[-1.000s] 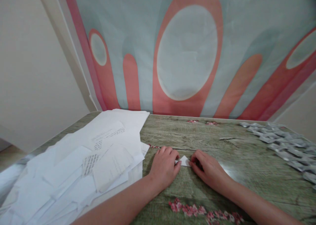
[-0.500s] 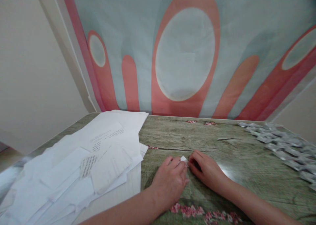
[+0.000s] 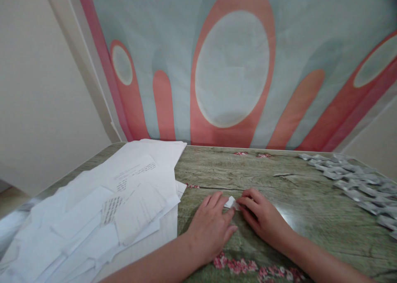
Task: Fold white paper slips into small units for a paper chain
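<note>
Nearest me along the front, pink printed blossoms [image 3: 237,265] are running across the wood-grain worktop [image 3: 217,169]. Just beyond them, the person's left hand [image 3: 209,225] is lying palm down, its fingers loosely spread and its thumb standing apart, with a fingertip touching a small white paper piece [image 3: 230,202]. That piece is sitting on the worktop between the two hands. The right hand [image 3: 266,217] is curling in from the other side, its fingers drawn narrow at the paper's right end; from here I can't fairly tell whether they are pinching it. Loose white sheets [image 3: 74,223], some bearing print, are overlapping in a heap on the left. Silvery-grey strips [image 3: 356,181] are lying in rows well to the right. Behind everything, a coral-and-grey backdrop [image 3: 294,34] is hanging.
</note>
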